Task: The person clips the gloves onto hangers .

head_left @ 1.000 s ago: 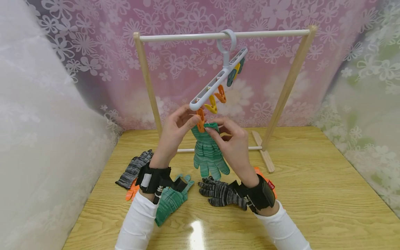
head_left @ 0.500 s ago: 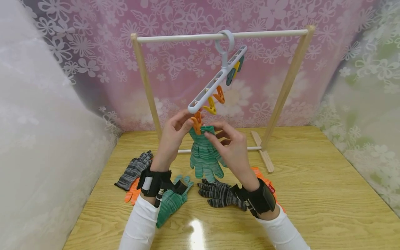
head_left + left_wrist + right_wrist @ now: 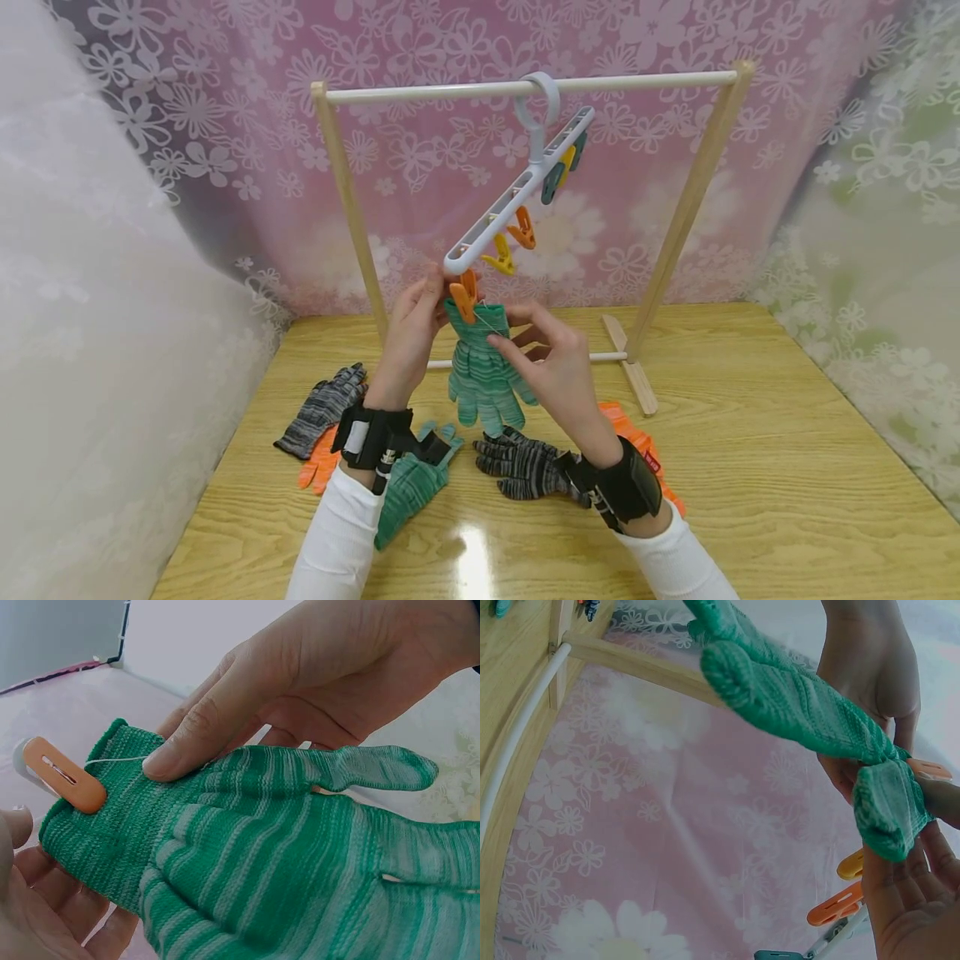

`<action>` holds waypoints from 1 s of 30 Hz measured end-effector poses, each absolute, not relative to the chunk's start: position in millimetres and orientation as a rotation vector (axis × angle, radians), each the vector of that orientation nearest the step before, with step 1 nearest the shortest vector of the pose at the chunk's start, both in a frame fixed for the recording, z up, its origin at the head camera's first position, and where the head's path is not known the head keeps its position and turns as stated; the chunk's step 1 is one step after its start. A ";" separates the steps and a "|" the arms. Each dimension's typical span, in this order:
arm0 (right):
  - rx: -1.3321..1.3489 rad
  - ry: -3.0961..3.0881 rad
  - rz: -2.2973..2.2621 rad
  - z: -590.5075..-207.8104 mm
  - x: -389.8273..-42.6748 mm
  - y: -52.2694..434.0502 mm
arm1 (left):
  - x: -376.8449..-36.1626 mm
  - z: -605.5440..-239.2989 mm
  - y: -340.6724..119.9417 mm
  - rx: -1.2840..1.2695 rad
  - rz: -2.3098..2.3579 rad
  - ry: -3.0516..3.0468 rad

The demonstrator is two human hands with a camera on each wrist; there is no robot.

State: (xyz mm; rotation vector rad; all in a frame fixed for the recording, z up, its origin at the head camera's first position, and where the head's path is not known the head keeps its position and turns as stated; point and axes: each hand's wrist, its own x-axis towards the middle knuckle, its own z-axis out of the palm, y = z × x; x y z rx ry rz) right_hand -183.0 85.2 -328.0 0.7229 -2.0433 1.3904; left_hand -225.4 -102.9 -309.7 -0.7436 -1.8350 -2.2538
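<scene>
While the green glove hangs by its cuff from an orange clip at the low end of the white clip hanger, both hands are raised close together at that cuff. Fingers of the left hand curl round the cuff's edge right by the clip. Beside it, the right hand presses a straight fingertip on the cuff. Below the wrists, a grey glove and another green glove lie on the table.
</scene>
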 end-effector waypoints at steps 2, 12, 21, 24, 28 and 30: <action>0.725 -2.041 1.392 -330.2 -182.9 86.0 | -226.5 -310.8 -102.2 -0.729 -2.257 -1.842; 0.719 -2.039 1.413 -335.0 -181.7 87.9 | -246.9 -308.0 -102.3 -0.579 -2.377 -1.745; 0.760 -2.012 1.430 -333.4 -178.9 89.2 | -270.5 -292.8 -102.3 -0.722 -2.180 -2.014; 0.769 -2.021 1.421 -333.4 -178.3 89.4 | -271.7 -289.4 -99.3 -0.728 -2.209 -2.047; 0.770 -2.039 1.409 -334.1 -177.5 90.8 | -272.7 -288.3 -96.6 -0.735 -2.187 -2.086; 0.772 -2.050 1.402 -335.0 -177.3 91.9 | -273.3 -287.7 -95.2 -0.755 -2.191 -2.087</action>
